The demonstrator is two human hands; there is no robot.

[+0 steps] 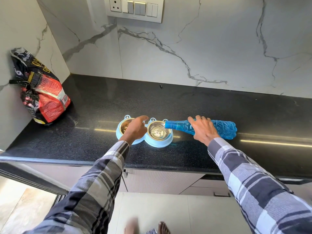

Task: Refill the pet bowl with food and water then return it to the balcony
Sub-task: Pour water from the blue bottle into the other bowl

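Note:
A light-blue double pet bowl sits on the black countertop. Its left steel dish holds kibble. Its right steel dish holds water. My right hand grips a blue plastic bottle lying nearly level, its open mouth over the right dish with a thin stream of water running out. My left hand rests on the middle of the pet bowl, partly covering the left dish, fingers loosely bent.
A red and black pet food bag stands in the counter's left corner against the marble wall. A switch panel is on the wall above. Cabinet fronts lie below the counter edge; bare feet show on the floor.

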